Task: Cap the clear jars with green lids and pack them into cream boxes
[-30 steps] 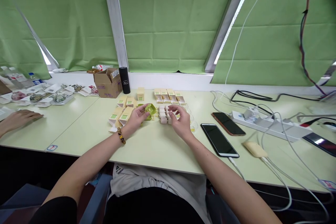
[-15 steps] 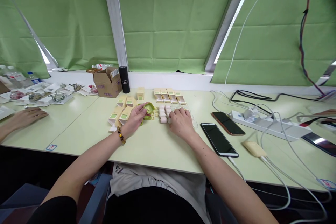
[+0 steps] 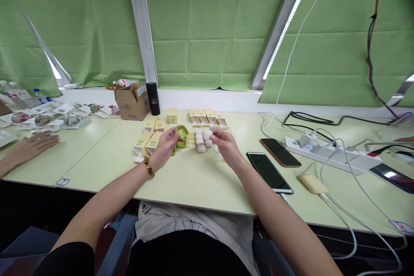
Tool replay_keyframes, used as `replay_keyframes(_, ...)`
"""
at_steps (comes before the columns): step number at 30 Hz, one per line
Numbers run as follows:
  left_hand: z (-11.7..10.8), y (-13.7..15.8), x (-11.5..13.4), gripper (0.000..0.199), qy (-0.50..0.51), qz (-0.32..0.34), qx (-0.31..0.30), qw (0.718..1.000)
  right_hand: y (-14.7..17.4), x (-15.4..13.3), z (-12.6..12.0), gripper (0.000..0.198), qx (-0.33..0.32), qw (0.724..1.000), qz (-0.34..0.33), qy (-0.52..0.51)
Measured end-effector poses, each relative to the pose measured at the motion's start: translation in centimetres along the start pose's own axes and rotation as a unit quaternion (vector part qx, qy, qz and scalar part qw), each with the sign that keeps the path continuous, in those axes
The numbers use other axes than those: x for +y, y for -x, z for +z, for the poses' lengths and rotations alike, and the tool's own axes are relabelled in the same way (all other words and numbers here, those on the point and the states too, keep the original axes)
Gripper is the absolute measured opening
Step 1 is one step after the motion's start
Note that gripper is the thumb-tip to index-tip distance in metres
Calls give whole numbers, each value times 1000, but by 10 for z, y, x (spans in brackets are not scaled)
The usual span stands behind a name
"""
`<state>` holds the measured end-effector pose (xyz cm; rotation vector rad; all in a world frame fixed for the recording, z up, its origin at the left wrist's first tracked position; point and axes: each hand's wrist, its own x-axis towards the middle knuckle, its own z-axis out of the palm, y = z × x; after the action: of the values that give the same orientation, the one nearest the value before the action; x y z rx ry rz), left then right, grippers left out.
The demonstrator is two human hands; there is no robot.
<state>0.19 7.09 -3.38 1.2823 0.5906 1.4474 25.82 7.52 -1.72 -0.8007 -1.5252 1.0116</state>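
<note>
My left hand (image 3: pixel 165 144) is closed on a small green square case (image 3: pixel 182 132), its hollow side facing up. More green cases (image 3: pixel 181 143) lie on the table just under it. Between thumb and fingers, my right hand (image 3: pixel 225 143) pinches a pale pinkish-white rounded block (image 3: pixel 207 134), raised over a cluster of similar blocks (image 3: pixel 200 148). Tiny yellow pieces (image 3: pixel 190 139) lie between the cases and the blocks. Clear plastic pieces (image 3: pixel 220 155) are partly hidden behind my right hand.
Cream boxes (image 3: pixel 141 143) stand left of my hands, and a row of open ones (image 3: pixel 207 118) at the back. Two phones (image 3: pixel 270 171) and a cabled power strip (image 3: pixel 333 155) lie to the right. Another person's hand (image 3: pixel 34 148) rests at left near packaged items (image 3: pixel 48 116).
My right hand has lifted a pale block out of the cluster and tilted, showing it at the fingertips. My left hand with the green case has barely moved.
</note>
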Motion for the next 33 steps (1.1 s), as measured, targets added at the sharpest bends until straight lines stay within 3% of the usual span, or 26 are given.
replay_keyframes(3, 0, 0, 0, 53, -2, 0, 3, 1000, 5, -3, 11, 37, -37, 988, 27, -149)
replay_keyframes(11, 1, 1, 0, 59, -1, -9, -11, 1000, 17, -6, 26, 45, -74, 965, 52, -246)
replay_keyframes(17, -1, 2, -3, 61, -8, -20, -17, 1000, 19, -6, 28, 57, -60, 974, 37, -214)
replay_keyframes(28, -2, 5, -3, 59, -58, -11, -46, 997, 21, -6, 32, 52, -91, 977, -11, -191)
replay_keyframes(33, 1, 6, 0, 59, -91, 1, -47, 995, 21, 0, 33, 61, -62, 985, 3, -161)
